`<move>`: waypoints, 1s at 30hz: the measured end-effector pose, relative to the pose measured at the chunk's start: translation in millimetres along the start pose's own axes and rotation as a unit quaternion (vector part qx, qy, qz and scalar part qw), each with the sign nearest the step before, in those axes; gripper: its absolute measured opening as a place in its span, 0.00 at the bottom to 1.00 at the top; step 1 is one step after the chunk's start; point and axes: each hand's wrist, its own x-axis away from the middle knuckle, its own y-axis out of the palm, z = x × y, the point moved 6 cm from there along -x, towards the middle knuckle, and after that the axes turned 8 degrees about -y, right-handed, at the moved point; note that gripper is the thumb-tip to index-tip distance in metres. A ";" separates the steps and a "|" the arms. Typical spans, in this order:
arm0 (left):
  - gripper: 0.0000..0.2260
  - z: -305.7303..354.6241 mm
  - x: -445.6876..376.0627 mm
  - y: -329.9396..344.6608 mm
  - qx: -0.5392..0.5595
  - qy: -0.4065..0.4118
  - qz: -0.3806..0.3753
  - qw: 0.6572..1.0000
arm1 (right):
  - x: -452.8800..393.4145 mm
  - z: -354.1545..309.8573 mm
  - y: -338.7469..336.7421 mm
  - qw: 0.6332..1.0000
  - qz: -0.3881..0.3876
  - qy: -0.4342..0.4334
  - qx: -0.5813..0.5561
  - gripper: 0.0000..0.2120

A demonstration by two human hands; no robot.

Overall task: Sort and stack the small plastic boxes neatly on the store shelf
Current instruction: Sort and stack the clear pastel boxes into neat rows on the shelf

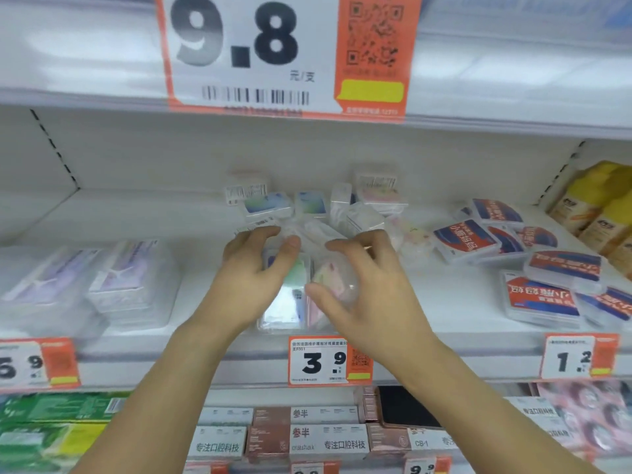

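Head view: two small clear plastic boxes lie side by side at the front of the middle shelf, above the 3.9 price tag. The green-label box is on the left, the pink-label box on the right, and the two are touching or nearly so. The left hand rests on the green-label box, with fingers curled over its far end and thumb against its upper right corner. The right hand holds the pink-label box, thumb on the near side and fingers arched over the far side. Motion blur softens the edges of both boxes.

Behind the hands, a loose heap of similar clear boxes lies at mixed angles, some tilted on edge. To the right, flat boxes with red and blue labels are scattered and partly overlapping. To the left sit larger clear packs. Yellow cartons stand at the far right. A large 9.8 price card hangs from the shelf above.
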 end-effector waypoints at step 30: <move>0.27 16.5 -2.6 1.0 -0.040 0.032 0.022 0.998 | -110.8 124.3 -33.1 0.967 0.044 0.181 -0.172 0.27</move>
